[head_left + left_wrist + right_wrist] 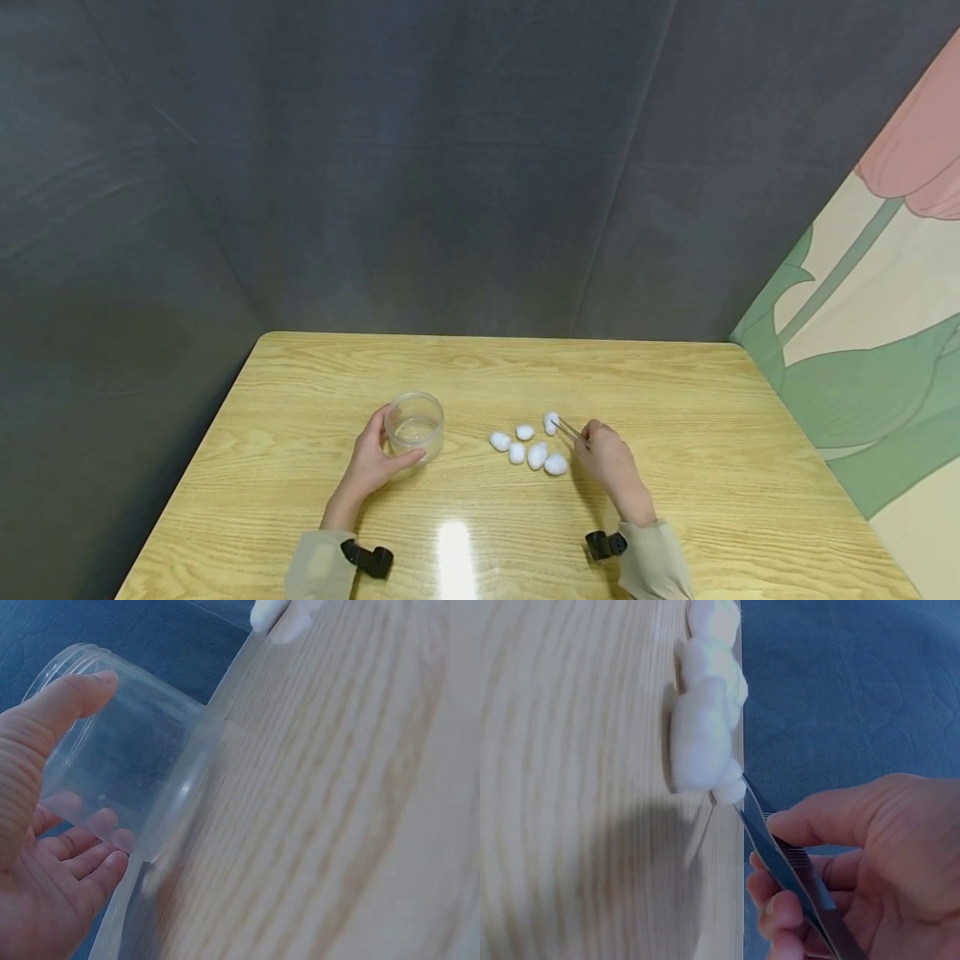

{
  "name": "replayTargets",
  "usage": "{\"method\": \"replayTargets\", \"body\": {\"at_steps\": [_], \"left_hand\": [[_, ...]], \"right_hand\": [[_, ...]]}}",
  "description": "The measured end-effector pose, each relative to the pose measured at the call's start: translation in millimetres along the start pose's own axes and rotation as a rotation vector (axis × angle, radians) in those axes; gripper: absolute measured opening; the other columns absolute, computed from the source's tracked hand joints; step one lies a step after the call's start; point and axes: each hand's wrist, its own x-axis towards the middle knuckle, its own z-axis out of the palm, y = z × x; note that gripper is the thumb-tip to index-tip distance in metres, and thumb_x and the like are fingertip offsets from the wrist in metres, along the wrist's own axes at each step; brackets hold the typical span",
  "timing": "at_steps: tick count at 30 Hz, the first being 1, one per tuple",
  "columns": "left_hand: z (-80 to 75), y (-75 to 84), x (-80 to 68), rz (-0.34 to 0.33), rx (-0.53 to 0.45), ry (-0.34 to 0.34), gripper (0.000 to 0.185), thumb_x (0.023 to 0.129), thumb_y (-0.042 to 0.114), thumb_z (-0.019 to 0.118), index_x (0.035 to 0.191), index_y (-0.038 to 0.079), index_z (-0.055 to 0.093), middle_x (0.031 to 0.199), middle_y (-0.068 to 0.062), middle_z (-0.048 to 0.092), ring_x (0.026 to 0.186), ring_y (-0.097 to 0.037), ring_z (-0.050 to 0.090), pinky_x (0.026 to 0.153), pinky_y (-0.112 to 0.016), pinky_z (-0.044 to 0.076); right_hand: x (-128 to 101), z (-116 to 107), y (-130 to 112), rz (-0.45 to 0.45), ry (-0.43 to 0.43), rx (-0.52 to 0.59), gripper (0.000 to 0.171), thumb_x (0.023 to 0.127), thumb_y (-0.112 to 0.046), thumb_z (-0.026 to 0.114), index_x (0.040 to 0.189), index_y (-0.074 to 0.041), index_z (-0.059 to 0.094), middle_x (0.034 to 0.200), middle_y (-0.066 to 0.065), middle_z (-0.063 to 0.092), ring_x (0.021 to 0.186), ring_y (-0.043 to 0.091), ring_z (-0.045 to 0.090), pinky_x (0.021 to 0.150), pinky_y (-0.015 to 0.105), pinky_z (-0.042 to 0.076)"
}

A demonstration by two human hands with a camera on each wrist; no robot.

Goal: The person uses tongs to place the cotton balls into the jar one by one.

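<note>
My left hand point(371, 461) holds a clear round plastic jar point(426, 427) by its side, thumb on the near side and fingers behind. The jar stands upright on the table, and I see nothing inside it. In my right hand point(611, 463) is a pair of metal tweezers point(799, 874), pinched between thumb and fingers. Their tips reach a white cotton ball point(551, 422), the rightmost of the far ones. Whether they grip it firmly I cannot tell, as nearer cotton balls point(701, 739) partly cover it in the right wrist view.
Several more cotton balls point(537, 456) lie in a loose group between the jar and the right hand. The wooden table point(675, 392) ends at a dark curtain point(450, 208) behind. A flower-patterned cloth point(885, 400) hangs at the right.
</note>
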Motion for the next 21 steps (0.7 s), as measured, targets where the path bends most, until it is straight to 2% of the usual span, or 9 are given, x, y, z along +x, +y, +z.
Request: {"method": "replayTargets", "body": {"at_steps": [6,21], "left_hand": [[-6.0,35.4,-8.0,-0.014,-0.007,-0.016,0.080,0.072,0.003,0.080,0.135,-0.012,0.033,0.133,-0.032,0.043,0.124,-0.046,0.039,0.100,-0.055,0.034],[-5.6,33.8,-8.4,0.000,-0.029,-0.006,0.080,0.072,0.002,0.079,0.136,-0.012,0.034,0.133,-0.032,0.042,0.124,-0.046,0.039,0.101,-0.056,0.032]], "right_hand": [[1.1,1.2,-0.5,0.005,-0.033,-0.004,0.010,0.090,-0.005,0.055,0.085,0.004,0.054,0.067,0.007,0.048,0.049,0.015,0.040,0.044,0.028,0.035],[4.2,6.7,-3.6,-0.035,0.034,-0.067,0.013,0.087,-0.005,0.062,0.076,-0.001,0.056,0.061,0.003,0.049,0.047,0.013,0.041,0.042,0.026,0.035]]}}
